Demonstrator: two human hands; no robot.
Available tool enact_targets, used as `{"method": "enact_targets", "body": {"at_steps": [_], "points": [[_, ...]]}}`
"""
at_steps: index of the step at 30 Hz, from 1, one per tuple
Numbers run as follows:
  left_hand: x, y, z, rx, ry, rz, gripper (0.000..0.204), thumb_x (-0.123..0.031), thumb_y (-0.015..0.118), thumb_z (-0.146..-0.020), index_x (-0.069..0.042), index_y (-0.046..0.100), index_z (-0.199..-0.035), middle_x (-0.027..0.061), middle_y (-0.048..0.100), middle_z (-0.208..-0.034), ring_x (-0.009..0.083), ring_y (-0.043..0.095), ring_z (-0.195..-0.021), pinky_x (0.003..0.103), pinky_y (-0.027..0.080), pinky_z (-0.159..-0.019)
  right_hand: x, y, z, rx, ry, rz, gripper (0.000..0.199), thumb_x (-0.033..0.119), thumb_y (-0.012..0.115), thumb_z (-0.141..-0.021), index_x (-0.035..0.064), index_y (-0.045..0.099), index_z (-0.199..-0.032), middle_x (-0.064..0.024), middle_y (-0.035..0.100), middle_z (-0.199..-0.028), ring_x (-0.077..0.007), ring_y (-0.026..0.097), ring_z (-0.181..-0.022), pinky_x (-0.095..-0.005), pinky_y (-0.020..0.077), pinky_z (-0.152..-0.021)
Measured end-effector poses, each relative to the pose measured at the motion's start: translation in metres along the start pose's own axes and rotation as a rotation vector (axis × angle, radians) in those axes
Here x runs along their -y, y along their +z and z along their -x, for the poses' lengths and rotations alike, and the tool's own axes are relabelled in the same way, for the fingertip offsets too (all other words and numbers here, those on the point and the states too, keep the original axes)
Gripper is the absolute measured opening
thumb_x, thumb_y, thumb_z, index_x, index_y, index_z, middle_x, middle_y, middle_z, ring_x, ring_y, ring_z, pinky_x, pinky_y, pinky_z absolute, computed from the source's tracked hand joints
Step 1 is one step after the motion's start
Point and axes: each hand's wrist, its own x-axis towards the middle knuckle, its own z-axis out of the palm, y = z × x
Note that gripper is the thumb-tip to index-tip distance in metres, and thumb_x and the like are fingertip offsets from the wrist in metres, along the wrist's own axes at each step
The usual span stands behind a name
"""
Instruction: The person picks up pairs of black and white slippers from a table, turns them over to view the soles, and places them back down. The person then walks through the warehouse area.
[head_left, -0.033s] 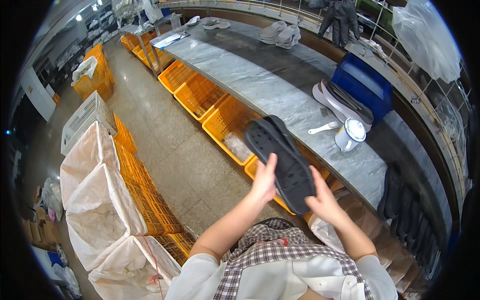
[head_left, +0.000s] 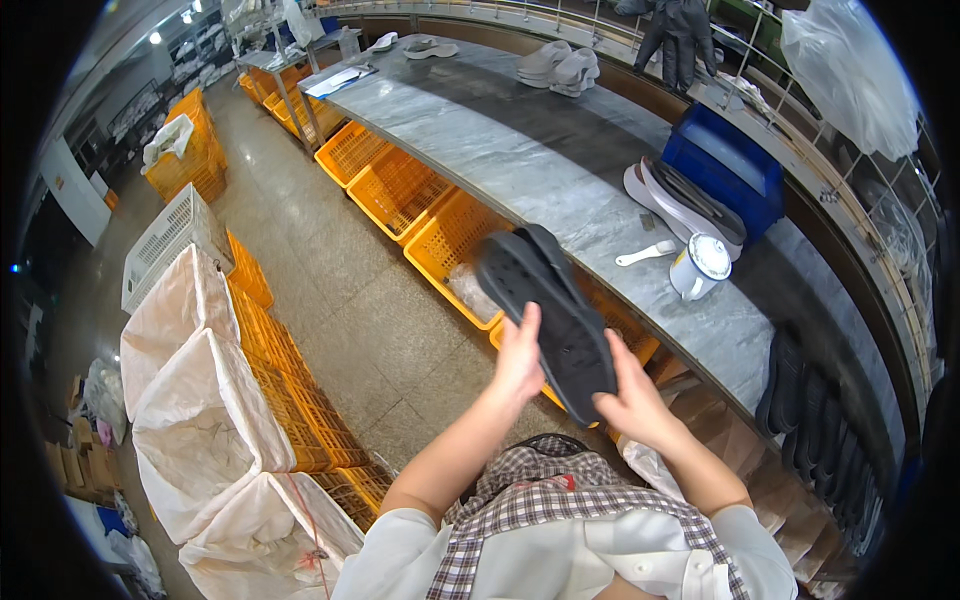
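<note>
Two black shoe soles [head_left: 556,330], one lying against the other, are held out in front of my body near the table's edge. The upper one has small holes toward its far end. My left hand [head_left: 520,358] grips them along the left side, thumb pointing up. On the right side, near their lower end, my right hand [head_left: 636,396] is closed round the edge. My fingers beneath the soles are hidden. Closest on the table are a white-handled brush [head_left: 646,253] and a white enamel mug [head_left: 699,268] with whitish stuff at its top.
A blue bin [head_left: 728,170] stands on the grey table [head_left: 470,150], beside light and dark soles [head_left: 684,205]. Several black soles [head_left: 815,430] stand in a row at the right. Yellow crates [head_left: 400,195] sit under the table edge; cloth-lined crates [head_left: 200,400] stand at the left.
Both hands and the soles have shifted slightly to the left. My grip looks the same, and the things on the table have not moved.
</note>
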Motion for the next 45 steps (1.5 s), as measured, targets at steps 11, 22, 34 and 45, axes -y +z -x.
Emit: {"method": "enact_targets", "body": {"at_steps": [11,22,34,45], "points": [[-0.040,-0.032,0.010,0.149,0.010,0.274,0.056,-0.050,0.045,-0.090,-0.008,0.045,-0.126,0.0080,0.053,-0.120,0.0240,0.051,-0.111,0.043,0.045,-0.093,0.026,0.021,-0.028,0.225,-0.388,0.031,0.126,0.038,0.088,-0.052,0.0015,0.009,-0.144,-0.0223,0.023,-0.139,-0.0350,0.030,-0.127,-0.0406,0.0341,-0.100],[-0.036,-0.038,0.010,0.209,0.071,0.070,0.049,-0.044,0.045,-0.092,-0.009,0.043,-0.126,0.0074,0.056,-0.116,0.0233,0.057,-0.103,0.040,0.050,-0.087,0.017,0.011,-0.046,0.165,-0.372,-0.341,0.085,0.039,0.074,-0.072,0.0033,0.032,-0.137,-0.0173,0.034,-0.132,-0.0286,0.038,-0.122,-0.0379,0.0311,-0.103],[-0.030,-0.044,0.017,0.125,0.122,-0.207,0.044,-0.018,0.058,-0.090,-0.004,0.039,-0.128,0.0075,0.051,-0.122,0.0204,0.052,-0.110,0.036,0.045,-0.093,0.011,0.024,-0.048,0.154,-0.210,-0.431,0.081,0.026,0.075,-0.073,-0.0043,0.033,-0.135,-0.0146,0.040,-0.122,-0.0233,0.040,-0.114,-0.0330,0.0333,-0.098],[-0.031,-0.035,0.025,0.170,0.192,-0.321,0.034,-0.013,0.054,-0.092,-0.004,0.046,-0.123,0.0062,0.051,-0.122,0.0176,0.052,-0.109,0.032,0.043,-0.092,-0.007,0.028,-0.049,-0.096,-0.417,0.016,0.067,0.011,0.071,-0.070,0.0002,0.042,-0.129,-0.0147,0.042,-0.127,-0.0293,0.041,-0.113,-0.0362,0.0344,-0.098]]}}
